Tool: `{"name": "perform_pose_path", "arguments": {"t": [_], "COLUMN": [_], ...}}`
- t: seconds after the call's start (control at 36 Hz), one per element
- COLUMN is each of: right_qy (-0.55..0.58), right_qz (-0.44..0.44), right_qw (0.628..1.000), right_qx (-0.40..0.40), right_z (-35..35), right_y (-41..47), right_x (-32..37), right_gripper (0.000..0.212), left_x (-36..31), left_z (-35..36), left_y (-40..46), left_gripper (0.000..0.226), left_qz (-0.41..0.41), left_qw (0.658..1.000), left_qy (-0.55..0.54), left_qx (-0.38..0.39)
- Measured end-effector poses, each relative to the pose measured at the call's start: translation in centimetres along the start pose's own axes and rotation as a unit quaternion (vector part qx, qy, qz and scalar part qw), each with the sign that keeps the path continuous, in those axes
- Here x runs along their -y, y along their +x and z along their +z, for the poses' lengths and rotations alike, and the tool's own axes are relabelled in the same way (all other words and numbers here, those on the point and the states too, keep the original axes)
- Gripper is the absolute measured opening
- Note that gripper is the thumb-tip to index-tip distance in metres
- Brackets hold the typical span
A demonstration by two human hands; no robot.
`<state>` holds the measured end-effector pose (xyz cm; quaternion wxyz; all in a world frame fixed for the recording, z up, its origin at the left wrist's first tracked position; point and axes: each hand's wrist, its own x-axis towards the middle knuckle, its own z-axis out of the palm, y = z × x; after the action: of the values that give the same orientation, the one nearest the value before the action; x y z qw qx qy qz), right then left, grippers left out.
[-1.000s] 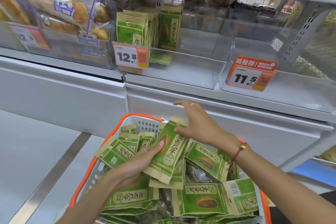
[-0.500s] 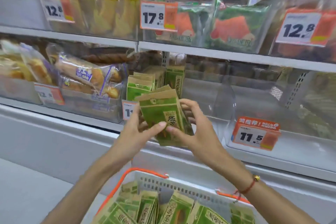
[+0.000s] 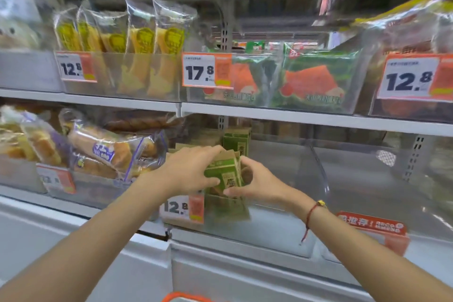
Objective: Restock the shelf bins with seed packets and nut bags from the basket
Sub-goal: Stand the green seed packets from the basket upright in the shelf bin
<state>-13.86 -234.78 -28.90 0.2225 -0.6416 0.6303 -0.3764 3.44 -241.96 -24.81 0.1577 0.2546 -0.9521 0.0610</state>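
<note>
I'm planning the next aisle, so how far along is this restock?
Done: some green packets already stand at the bin's back. In hand: left hand and right hand lower a packet stack into the clear bin. Left: much of that bin shows empty; the basket is barely in view, contents unseen.

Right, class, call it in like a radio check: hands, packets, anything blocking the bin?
Left hand and right hand both grip the green seed packets. Packets at the clear bin, above its front wall. Nothing seen blocking; bin's right side open.
</note>
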Motion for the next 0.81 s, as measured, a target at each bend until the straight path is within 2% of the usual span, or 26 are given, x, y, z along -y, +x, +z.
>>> {"name": "perform_pose_path", "arguments": {"t": [0.06,0.11,0.17,0.19,0.25,0.31,0.33,0.47,0.56,0.64,0.75,0.81], "right_qy": [0.051,0.072,0.1,0.105,0.082,-0.007,-0.062,-0.15,-0.18,-0.129,-0.031,-0.056], "right_qz": [0.056,0.112,0.14,0.16,0.223,0.28,0.305,0.398,0.405,0.401,0.325,0.269], "right_qw": [0.995,0.974,0.945,0.939,0.946,0.954,0.947,0.896,0.883,0.892,0.944,0.961], "right_qx": [0.071,0.186,0.277,0.286,0.22,0.11,0.083,0.13,0.155,0.166,0.052,-0.025], "right_z": [0.0,-0.9,-2.7,-3.6,-4.7,-4.3,-3.8,-0.6,0.8,0.4,-1.9,-2.6], "right_y": [0.6,1.1,1.8,2.3,3.7,5.1,5.8,9.4,10.9,11.3,11.0,11.1], "right_x": [0.1,0.3,0.0,-0.2,-0.8,-1.9,-2.5,-5.0,-5.6,-5.6,-5.5,-6.3], "right_gripper": [0.046,0.034,0.037,0.042,0.043,0.025,0.018,0.039,0.03,0.026,0.007,0.014], "left_x": [-0.1,0.0,0.4,0.6,0.8,1.1,1.2,1.2,1.1,1.0,0.6,0.3], "left_z": [-0.1,0.0,0.1,0.1,0.2,0.5,0.7,1.2,1.2,1.1,1.0,1.3], "left_y": [0.8,1.1,1.2,1.3,1.4,1.6,1.7,1.7,1.7,1.8,2.6,3.6], "left_gripper": [0.048,0.038,0.03,0.03,0.033,0.034,0.034,0.035,0.039,0.042,0.038,0.036], "left_qz": [0.026,0.044,0.053,0.055,0.052,0.047,0.044,0.054,0.058,0.056,0.054,0.049], "left_qw": [0.997,0.993,0.994,0.995,0.995,0.995,0.995,0.996,0.996,0.994,0.991,0.989], "left_qy": [0.071,0.096,0.085,0.081,0.083,0.084,0.077,0.065,0.065,0.083,0.122,0.139], "left_qx": [0.027,0.045,0.036,0.031,0.027,0.032,0.034,0.028,0.029,0.033,0.009,0.009]}}
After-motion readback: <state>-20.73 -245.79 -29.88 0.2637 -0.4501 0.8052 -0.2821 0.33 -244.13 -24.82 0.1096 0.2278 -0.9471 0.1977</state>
